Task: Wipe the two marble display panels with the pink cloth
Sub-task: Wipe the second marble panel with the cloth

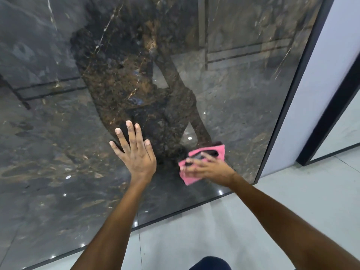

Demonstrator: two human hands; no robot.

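Nearest, a dark rounded shape (210,263) at the bottom edge, probably the person's knee or shoe, rests over the pale grey tiled floor (214,230). Above it two bare forearms reach up to the dark glossy marble display panel with brown and gold veining (58,152), which stands on that floor. The left hand (136,152) lies flat against the panel, its fingers (130,133) straight and spread, holding nothing. The right hand (206,168) presses the small pink cloth (219,150) against the panel's lower right part; it is motion-blurred, so how its fingers lie on the cloth cannot be told.

The braced palm risks leaving fresh prints on the polished face, and the loosely bunched cloth could slip from under the hand in a fast stroke.

Beyond, the panel ends at a black frame edge (292,90), then a white wall (321,75). The panel mirrors the person and ceiling lights. Only one panel is certain here
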